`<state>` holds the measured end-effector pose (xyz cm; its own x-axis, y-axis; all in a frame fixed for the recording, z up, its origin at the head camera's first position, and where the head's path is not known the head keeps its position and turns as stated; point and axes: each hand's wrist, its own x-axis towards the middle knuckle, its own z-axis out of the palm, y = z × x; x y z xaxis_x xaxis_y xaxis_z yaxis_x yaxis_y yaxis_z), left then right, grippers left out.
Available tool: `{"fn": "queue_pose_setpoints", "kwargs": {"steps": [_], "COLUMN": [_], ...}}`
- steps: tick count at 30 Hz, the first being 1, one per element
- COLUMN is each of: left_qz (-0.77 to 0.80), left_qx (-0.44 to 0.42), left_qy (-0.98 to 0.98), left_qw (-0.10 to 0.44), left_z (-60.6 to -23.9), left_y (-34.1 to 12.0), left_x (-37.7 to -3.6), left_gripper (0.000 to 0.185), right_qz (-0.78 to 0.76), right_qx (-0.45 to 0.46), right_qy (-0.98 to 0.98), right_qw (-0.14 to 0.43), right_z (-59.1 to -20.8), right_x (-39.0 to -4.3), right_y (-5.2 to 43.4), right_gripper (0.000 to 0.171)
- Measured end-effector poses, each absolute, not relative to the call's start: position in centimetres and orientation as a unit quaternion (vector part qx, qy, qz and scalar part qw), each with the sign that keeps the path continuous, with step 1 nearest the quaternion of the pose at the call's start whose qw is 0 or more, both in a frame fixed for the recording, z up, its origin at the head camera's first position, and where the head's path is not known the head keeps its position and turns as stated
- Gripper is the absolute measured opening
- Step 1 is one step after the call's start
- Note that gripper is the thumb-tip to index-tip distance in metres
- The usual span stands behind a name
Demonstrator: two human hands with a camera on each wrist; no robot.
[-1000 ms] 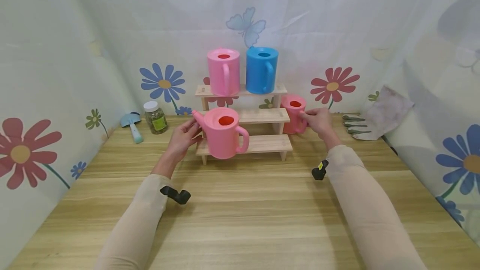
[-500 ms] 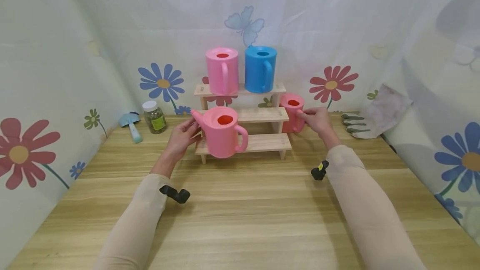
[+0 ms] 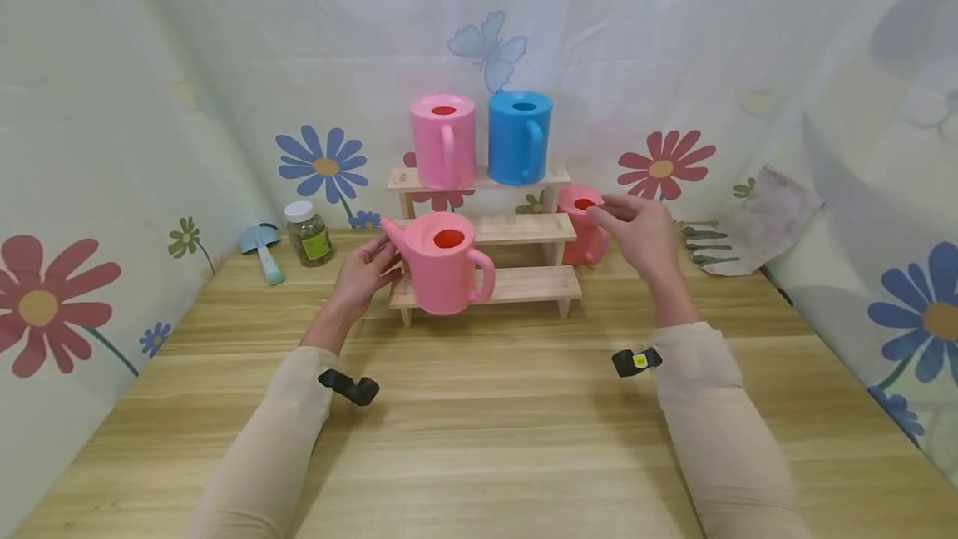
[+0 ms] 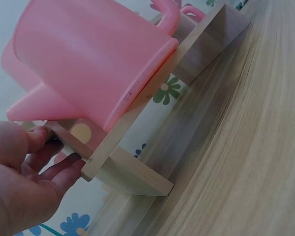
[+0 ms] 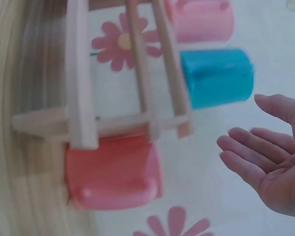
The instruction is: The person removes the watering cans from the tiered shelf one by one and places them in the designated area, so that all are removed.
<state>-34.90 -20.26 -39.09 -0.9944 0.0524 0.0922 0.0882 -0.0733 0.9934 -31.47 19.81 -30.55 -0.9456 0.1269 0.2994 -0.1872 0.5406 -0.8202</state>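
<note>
Wooden shelf [image 3: 524, 285] bears pink can [image 3: 443, 264], left hand [image 3: 362, 273] touching.

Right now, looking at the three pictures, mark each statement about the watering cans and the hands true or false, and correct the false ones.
1. A blue can stands on the top step of the wooden rack. True.
2. The right hand grips the small pink can. False: its fingers are straight and off the can.
3. The left hand is by the spout of the front pink can. True.
4. The jar stands on the rack. False: it stands on the table.
</note>
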Motion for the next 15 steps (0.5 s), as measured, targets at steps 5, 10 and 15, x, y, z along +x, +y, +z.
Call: {"fn": "queue_pose_setpoints", "kwargs": {"steps": [5,10,15], "left_qz": [-0.728,-0.727,-0.732], "left_qx": [-0.052,-0.055,-0.058], "left_qy": [-0.684,-0.684,-0.679], "left_qw": [0.009,0.017,0.017], "left_z": [-39.2,-39.2,-39.3], "left_y": [-20.2,-20.2,-20.3], "left_x": [-34.8,-34.8,-34.9], "left_gripper": [0.045,0.045,0.046], "right_qz": [0.506,0.518,0.498], "right_qx": [0.098,0.174,0.199], "right_qy": [-0.841,-0.824,-0.835], "right_qw": [0.165,0.151,0.127], "right_z": [-29.1,-28.9,-30.0], "right_x": [-29.2,-28.0,-27.7], "right_y": [17.8,14.7,11.4], "right_gripper": [0.056,0.051,0.051]}}
